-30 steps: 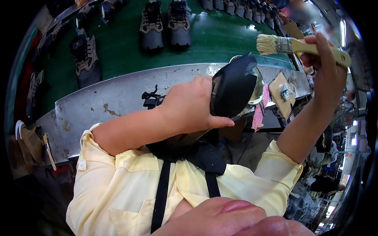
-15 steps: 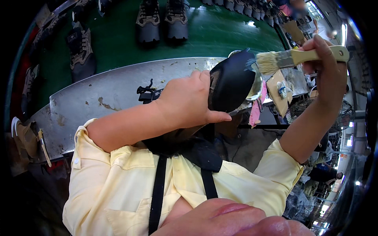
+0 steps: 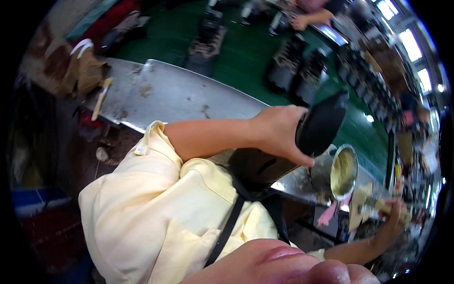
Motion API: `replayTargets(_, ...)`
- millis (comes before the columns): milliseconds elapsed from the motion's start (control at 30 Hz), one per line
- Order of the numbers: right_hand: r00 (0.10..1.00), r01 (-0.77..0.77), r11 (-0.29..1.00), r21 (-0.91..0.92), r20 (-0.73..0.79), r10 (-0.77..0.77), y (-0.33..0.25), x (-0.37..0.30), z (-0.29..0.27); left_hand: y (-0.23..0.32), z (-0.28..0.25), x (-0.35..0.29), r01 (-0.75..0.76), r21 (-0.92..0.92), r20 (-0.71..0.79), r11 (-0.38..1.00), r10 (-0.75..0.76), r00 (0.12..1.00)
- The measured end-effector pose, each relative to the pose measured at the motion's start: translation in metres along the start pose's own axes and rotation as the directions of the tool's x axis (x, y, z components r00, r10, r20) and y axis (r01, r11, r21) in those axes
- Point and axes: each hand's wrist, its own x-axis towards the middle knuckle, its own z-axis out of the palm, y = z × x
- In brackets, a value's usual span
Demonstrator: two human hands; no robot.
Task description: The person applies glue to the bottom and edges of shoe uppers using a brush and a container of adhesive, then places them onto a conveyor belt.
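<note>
Gripped in my left hand (image 3: 279,131) is a shoe with a smooth black toe (image 3: 324,124), tilted up toward the right. My fingers and thumb wrap its side, and the rest of it is partly hidden behind my forearm. Low on the right, my right hand (image 3: 393,220) is closed around a wide flat paintbrush (image 3: 378,205), which is blurred and apart from the shoe. Between the two hands stands a metal pot (image 3: 321,170) with pale cream paste inside.
A metal ledge (image 3: 175,90) borders a green belt (image 3: 241,78) carrying several dark shoes (image 3: 286,61). Another brush (image 3: 100,100) lies at the left beside a tan shoe (image 3: 87,71). Cardboard (image 3: 359,208) and a pink strip (image 3: 327,215) lie near the pot. Across the belt is a co-worker's hand (image 3: 300,22).
The view has swung, shifting the whole scene. My right hand has carried the paintbrush down and away from the shoe's toe. The pot now shows more fully; my left hand keeps its hold.
</note>
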Motion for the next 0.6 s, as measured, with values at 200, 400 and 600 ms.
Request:
replayTargets(200,0.998,-0.044,0.960,0.277,-0.031,0.055,0.063,-0.035,-0.012,-0.053,-0.122,-0.010,0.128,-0.279,-0.581,0.952,-0.273,0.766)
replayTargets(400,0.951,-0.248,0.856,0.454,-0.056,0.305,0.088,-0.061,0.007,-0.228,-0.272,0.002,-0.550,-0.733,-0.675,0.402,-0.535,0.508)
replayTargets(600,0.927,-0.251,0.836,0.489,-0.127,0.353,0.082,-0.061,0.033,-0.371,-0.311,-0.010,-0.711,-0.631,-0.599,0.309,-0.777,0.194)
